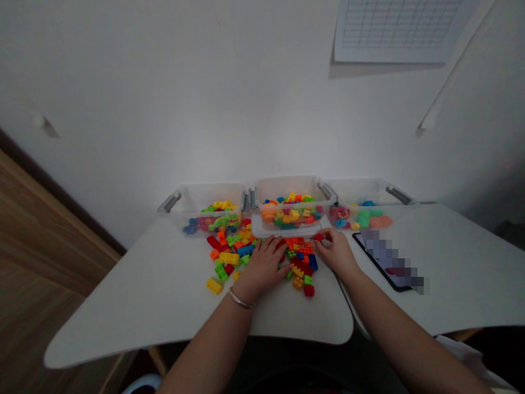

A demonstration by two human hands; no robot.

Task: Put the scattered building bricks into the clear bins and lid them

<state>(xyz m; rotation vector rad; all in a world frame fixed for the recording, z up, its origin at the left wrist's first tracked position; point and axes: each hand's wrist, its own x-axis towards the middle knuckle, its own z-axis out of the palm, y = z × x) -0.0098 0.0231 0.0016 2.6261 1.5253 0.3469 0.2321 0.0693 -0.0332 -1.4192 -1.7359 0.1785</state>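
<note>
A loose pile of colourful toy building bricks (229,258) lies on the white table. My left hand (266,265), with a bracelet at the wrist, rests palm down on the middle of the pile, fingers stretched out and thumb apart. The bricks beneath its palm are hidden. At the right edge of the pile, my right hand (337,253) pinches a small red brick (318,237) between thumb and fingertips. Close to it are orange bricks (296,244) and a dark blue brick (313,262).
Against the wall stand three clear bins: a left bin (213,191) and a middle bin (287,181) with bricks, and a right bin (361,186) with rounder coloured pieces. A phone (385,262), partly blurred, lies right of my right hand. The white tabletop (135,295) has curved edges.
</note>
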